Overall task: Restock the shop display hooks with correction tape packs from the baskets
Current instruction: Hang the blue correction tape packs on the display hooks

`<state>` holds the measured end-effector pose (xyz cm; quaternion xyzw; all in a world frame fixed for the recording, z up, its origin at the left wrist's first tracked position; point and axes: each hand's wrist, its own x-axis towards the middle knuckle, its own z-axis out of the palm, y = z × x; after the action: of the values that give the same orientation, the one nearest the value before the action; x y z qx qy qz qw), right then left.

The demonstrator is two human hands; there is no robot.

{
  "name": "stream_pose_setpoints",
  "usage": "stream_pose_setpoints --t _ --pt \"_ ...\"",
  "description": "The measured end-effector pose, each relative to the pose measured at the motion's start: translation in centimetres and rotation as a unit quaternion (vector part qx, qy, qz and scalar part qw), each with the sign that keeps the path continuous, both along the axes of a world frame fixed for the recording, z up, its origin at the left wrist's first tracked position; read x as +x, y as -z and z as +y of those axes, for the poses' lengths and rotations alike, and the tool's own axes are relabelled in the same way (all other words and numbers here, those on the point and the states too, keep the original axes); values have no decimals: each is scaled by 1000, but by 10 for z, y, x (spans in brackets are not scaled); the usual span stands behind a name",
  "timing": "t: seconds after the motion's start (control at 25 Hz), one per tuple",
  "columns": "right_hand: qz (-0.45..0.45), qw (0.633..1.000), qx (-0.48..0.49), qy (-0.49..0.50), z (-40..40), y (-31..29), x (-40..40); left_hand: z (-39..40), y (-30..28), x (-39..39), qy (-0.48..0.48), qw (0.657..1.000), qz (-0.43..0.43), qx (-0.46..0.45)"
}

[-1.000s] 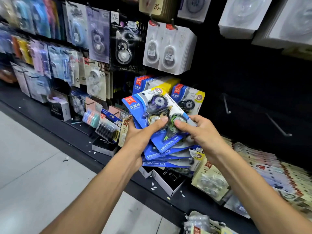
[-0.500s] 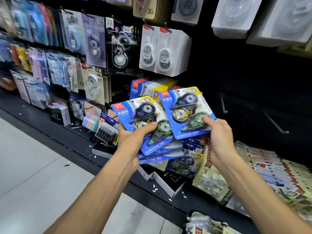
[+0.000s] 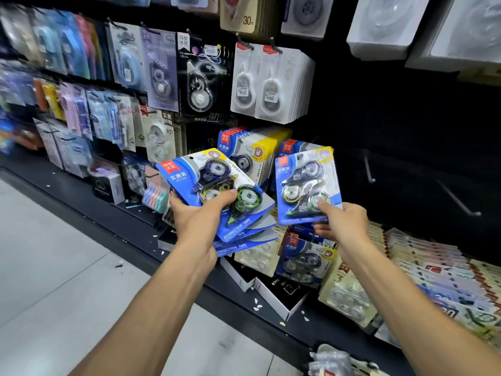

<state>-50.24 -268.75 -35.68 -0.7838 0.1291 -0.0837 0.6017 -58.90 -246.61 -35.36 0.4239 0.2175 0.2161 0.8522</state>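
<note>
My left hand (image 3: 199,215) grips a fanned stack of blue correction tape packs (image 3: 217,194), thumb across the top pack's blister. My right hand (image 3: 343,223) pinches a single blue correction tape pack (image 3: 306,185) by its lower edge and holds it upright in front of the display wall. Right behind that pack hangs a row of matching blue packs (image 3: 291,146), and further left a blue and yellow row (image 3: 252,150). Two bare metal hooks (image 3: 368,169) (image 3: 458,198) stick out of the black panel to the right of the single pack.
Hanging packs fill the wall at left and above, among them white packs (image 3: 271,82). On the black shelf (image 3: 130,229) below lie boxes (image 3: 282,291) and rows of flat packs (image 3: 433,267). Grey floor tiles (image 3: 67,280) run along the left.
My right hand has taken the top pack off the stack and carried it right and up, away from my left hand. The stack in my left hand has shifted slightly left.
</note>
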Motion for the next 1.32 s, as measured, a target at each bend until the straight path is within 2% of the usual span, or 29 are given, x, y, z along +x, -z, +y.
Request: stream_pose_setpoints --t 0.08,0.12,0.32,0.4,0.44,0.48,0.56,0.64,0.72,0.84,0.96,1.04,1.12,1.2,1.32 --pt "38 995 -86 12 7 -1 18 -4 0 3 17 1000 -12 13" --pt "52 993 -100 19 10 -2 24 -6 0 4 26 999 -14 19" --pt "117 992 8 36 13 5 36 -10 4 6 62 996 -23 52" --pt "89 991 -68 75 6 8 32 -11 4 6 71 995 -24 60" --pt "47 990 -108 75 3 7 27 -13 4 5 74 995 -23 64" --pt "-3 993 -108 43 2 3 19 -14 3 3 76 994 -25 70" --pt "-80 991 -23 -102 8 -4 -3 -16 0 2 79 993 -32 79" --pt "-107 964 -1 -242 18 -15 -28 -21 -2 2 86 992 -37 86" --pt "-99 945 -31 -309 25 -23 -43 -25 -2 3 96 991 -44 87" --pt "-90 967 -19 -238 25 -33 -44 -29 -3 2 126 987 -64 79" --pt "-60 973 141 -171 15 -41 -35 -28 -2 3 140 986 -60 69" --pt "-51 974 178 -130 7 -41 -30 -27 -2 7 114 990 -41 75" --pt "-53 984 143 -96 -2 -36 -24 -26 -1 10 55 994 -13 97" --pt "-54 993 68 -76 -11 -27 -22 -19 1 12 -10 995 5 97" --pt "-64 995 -8 -74 -16 -16 -24 -8 2 13 -57 995 24 82"
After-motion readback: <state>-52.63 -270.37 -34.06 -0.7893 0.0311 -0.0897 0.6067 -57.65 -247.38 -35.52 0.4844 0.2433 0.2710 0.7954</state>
